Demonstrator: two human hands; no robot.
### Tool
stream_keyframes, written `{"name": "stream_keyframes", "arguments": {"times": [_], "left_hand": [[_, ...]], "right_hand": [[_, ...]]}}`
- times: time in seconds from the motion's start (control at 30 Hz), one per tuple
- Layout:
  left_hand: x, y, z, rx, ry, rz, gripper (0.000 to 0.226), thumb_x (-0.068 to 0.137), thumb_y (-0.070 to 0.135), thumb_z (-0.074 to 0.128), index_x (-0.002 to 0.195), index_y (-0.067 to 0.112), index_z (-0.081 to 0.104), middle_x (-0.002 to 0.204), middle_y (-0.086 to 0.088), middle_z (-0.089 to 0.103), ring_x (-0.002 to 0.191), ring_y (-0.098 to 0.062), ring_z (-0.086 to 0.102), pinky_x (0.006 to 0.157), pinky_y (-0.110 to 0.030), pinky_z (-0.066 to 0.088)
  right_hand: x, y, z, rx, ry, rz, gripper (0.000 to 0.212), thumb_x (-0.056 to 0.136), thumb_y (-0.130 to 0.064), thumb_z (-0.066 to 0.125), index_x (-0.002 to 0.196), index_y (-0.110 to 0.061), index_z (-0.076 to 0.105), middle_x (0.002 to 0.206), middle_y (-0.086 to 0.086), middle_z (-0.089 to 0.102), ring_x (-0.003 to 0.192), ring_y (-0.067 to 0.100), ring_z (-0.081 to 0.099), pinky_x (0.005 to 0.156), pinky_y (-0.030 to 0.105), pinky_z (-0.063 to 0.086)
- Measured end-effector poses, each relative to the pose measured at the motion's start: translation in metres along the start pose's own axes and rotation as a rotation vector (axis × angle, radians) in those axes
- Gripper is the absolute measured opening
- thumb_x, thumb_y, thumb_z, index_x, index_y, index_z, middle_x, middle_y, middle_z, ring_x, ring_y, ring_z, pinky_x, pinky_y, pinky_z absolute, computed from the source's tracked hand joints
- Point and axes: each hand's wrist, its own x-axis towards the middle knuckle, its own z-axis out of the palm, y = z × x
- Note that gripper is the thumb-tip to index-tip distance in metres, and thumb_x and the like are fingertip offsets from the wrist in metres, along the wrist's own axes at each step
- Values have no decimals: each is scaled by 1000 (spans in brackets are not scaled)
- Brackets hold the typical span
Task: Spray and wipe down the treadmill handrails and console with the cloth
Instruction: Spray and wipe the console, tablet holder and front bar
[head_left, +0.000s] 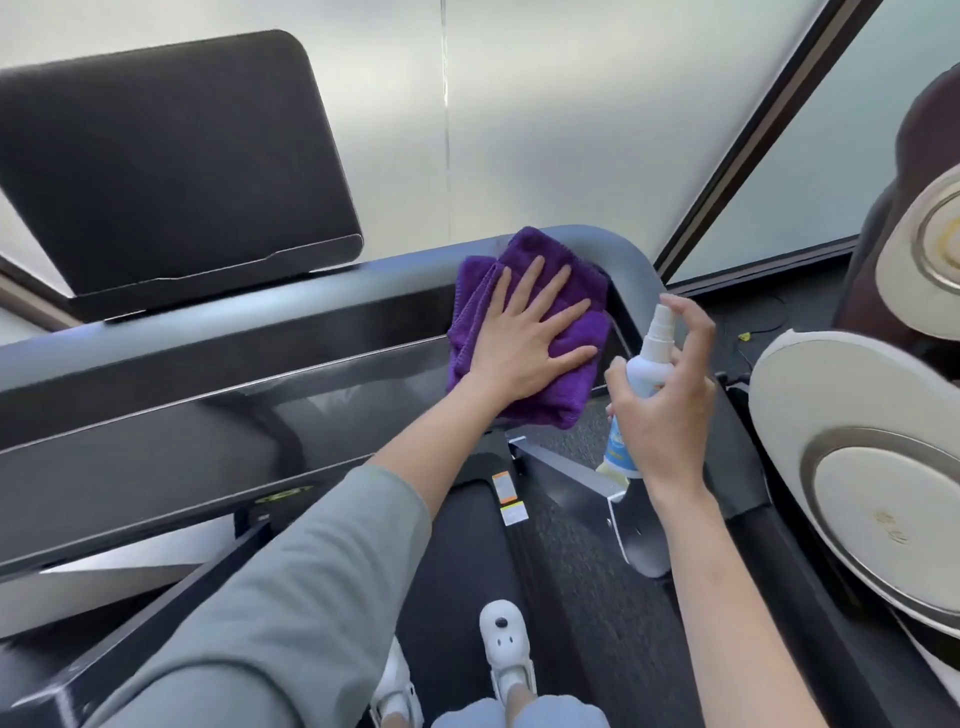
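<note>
- Treadmill console (218, 410): dark glossy panel running across the head view from lower left to the right corner, framed by a grey rounded handrail (631, 262) that bends toward the viewer at the right.
- Screen (171, 171): black, rounded corners, standing upright above the console at upper left; unlit.
- Purple cloth (524, 260): folded microfibre, lying at the right end of the console, its upper edge lapping onto the handrail corner.
- Left hand (524, 343): flat on the cloth, fingers straight and spread, pressing it against the console; grey sleeve (291, 597) pushed up the forearm.
- Spray bottle (647, 364): small, white, with a blue and yellow label and a clear nozzle cap, held upright just right of the cloth, apart from it.
- Right hand (670, 410): grip clamped round the bottle body, index finger curved over the nozzle top; forearm bare.
- Treadmill belt (582, 571): dark, below the console, with a small warning label near its front edge.
- White shoes (504, 654): two, standing on the belt at the lower middle.
- Massage chair (862, 467): cream and brown, with rounded metal-rimmed panels, along the right edge beside the treadmill.
- Frosted window panes (571, 114): pale, with a dark frame, behind the machine.
</note>
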Motion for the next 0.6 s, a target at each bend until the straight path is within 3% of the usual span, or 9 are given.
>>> {"name": "stream_keyframes", "arguments": {"times": [0.07,0.17,0.37,0.6], "left_hand": [[-20,-17,-2,-17,60,-59,57,93,65,38,145,41,39,162,5,11,150,-23,-3,117,-45,-15],[-58,-43,-6,-36,121,-173,53,92,62,41,141,40,47,161,5,18,150,-24,3,118,-48,-12],[-116,-88,-9,93,95,-472,62,92,67,19,149,42,26,163,4,7,150,-26,-4,112,-59,-15],[-33,-13,-4,43,0,-380,79,90,73,25,154,30,14,163,-10,-8,146,-38,-16,116,-55,-12]], "right_hand": [[-2,-6,6,9,-11,8,59,84,-1,63,128,-33,38,74,7,59,54,22,58,55,24,47],[-5,-19,17,18,-45,-8,57,85,-2,63,127,-32,38,87,11,62,59,25,59,63,34,52],[-12,-28,28,80,-68,29,55,86,-10,62,128,-38,39,78,11,60,62,40,63,66,52,55],[-21,-28,19,32,-72,31,58,87,-8,63,129,-37,38,79,13,63,65,41,65,69,54,56]]}}
